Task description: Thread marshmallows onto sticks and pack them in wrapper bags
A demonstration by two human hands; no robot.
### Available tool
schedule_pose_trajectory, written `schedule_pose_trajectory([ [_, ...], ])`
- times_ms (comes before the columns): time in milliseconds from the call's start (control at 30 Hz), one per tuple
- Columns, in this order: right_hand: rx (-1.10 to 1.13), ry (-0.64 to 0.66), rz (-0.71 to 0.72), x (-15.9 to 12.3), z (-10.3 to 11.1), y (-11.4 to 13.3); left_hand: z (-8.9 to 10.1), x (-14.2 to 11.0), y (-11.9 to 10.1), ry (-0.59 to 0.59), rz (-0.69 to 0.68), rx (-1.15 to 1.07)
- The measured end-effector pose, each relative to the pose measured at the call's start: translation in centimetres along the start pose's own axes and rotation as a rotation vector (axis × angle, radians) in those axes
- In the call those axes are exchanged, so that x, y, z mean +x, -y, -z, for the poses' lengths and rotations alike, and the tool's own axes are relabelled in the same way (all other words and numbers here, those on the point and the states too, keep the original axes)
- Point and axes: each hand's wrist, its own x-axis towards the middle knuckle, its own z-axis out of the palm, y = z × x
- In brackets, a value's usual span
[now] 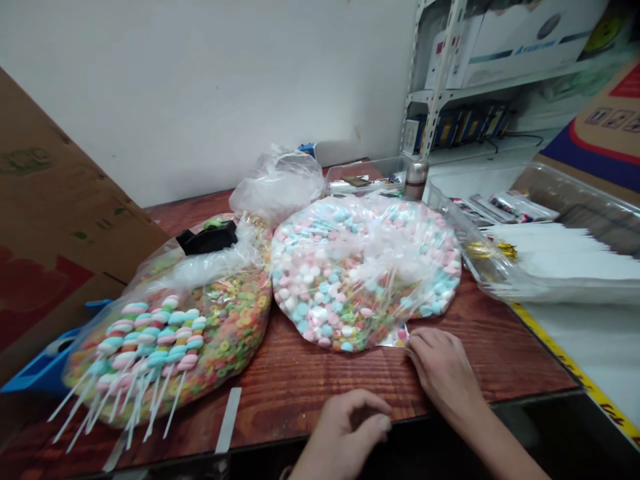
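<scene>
My right hand (443,363) is at the front edge of a clear bag of pastel marshmallows (320,307). Its fingers are closed at the corner of a small printed plastic packet (401,335), which is partly hidden beneath the bag. Near the table's front edge, my left hand (350,423) is loosely curved, thumb and forefinger apart, and nothing shows between them. To the left, several marshmallow skewers (150,337) on white sticks lie on a clear bag of coloured candy or cereal rings (240,327).
A black tape dispenser (207,238) rests on the ring bag. Tape strips (229,420) hang at the front edge of the wooden table (295,393). A clear tray (560,291) holds white sheets and gold ties. Cardboard boxes flank both sides; a metal shelf (437,87) stands behind.
</scene>
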Motion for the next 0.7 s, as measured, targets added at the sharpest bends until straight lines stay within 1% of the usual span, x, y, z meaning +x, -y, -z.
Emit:
schedule_pose_trajectory([
  [33,0.005,-0.006,-0.007,0.2,-0.3,-0.1,-1.1,1.2,-0.6,0.068,-0.016,-0.019],
  [100,0.013,-0.012,-0.014,0.9,-1.0,-0.2,-2.5,2.9,-1.2,0.136,-0.039,-0.053],
  [167,0.017,-0.01,-0.011,1.4,-1.6,-0.3,-3.2,3.8,-1.3,0.154,-0.027,-0.099],
  [200,0.018,-0.012,-0.009,1.6,-1.8,-0.3,-3.3,4.1,-1.2,0.155,0.0,-0.136],
  [267,0.016,-0.025,-0.004,1.5,-1.7,-0.2,-3.4,4.6,-0.7,0.162,0.095,-0.267],
  [367,0.018,-0.048,0.011,0.7,-0.1,0.1,-3.8,5.3,-0.1,0.193,0.222,-0.575],
  [467,0.071,-0.124,0.09,-0.9,2.9,0.2,-4.7,6.1,-0.2,0.256,0.247,-0.948],
  [500,0.09,-0.15,0.152,-1.5,3.9,0.0,-5.1,6.4,-0.3,0.256,0.248,-1.063],
  [533,0.106,-0.171,0.222,-2.1,4.8,-0.3,-5.5,6.7,-0.5,0.227,0.245,-1.157],
  [567,0.122,-0.187,0.265,-2.7,5.5,-0.6,-5.9,7.0,-0.8,0.173,0.231,-1.223],
  [600,0.144,-0.195,0.252,-3.3,6.0,-0.8,-6.3,7.2,-1.0,0.106,0.208,-1.253],
  [633,0.191,-0.203,0.175,-3.8,6.1,-1.1,-6.6,7.4,-1.3,0.036,0.174,-1.25],
  [667,0.276,-0.204,0.032,-4.2,6.0,-1.2,-6.9,7.4,-1.6,-0.027,0.135,-1.224],
  [700,0.412,-0.199,-0.155,-4.5,5.7,-1.1,-7.1,7.4,-1.8,-0.076,0.096,-1.185],
])
